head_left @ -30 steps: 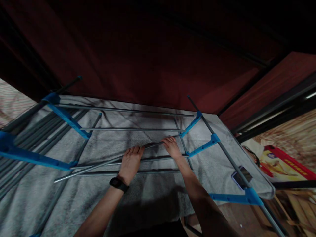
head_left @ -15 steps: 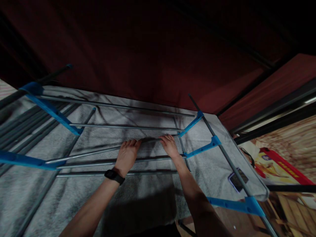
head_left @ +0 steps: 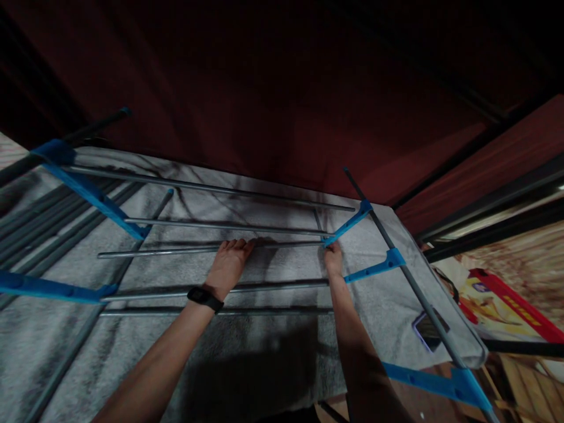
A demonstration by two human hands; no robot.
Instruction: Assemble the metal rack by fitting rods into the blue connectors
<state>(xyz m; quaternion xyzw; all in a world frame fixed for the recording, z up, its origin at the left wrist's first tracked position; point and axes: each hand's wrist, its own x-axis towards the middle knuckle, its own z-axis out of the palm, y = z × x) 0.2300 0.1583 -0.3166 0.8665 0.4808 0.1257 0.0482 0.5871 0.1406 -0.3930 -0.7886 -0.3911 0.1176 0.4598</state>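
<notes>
A loose grey metal tube lies across the middle of a frame of tubes and blue brackets. My left hand, with a black band on the wrist, is closed over this tube near its middle. The tube's left end sits free, apart from the left blue bracket. Its right end meets the inner end of a blue plastic bracket. There my right hand is closed around the bracket's end, its fingertips partly hidden. Other crossbars, an upper tube and a lower tube, run alongside.
Grey fabric covers the surface beneath the frame. Several more tubes lie at the left. A phone lies under the right side tube. A red and yellow box stands beyond the right edge. Dark red cloth hangs behind.
My right hand has moved right along the tube to the bracket. The tube's left end has swung away from the left bracket, toward the back. My left hand stays on the tube.
</notes>
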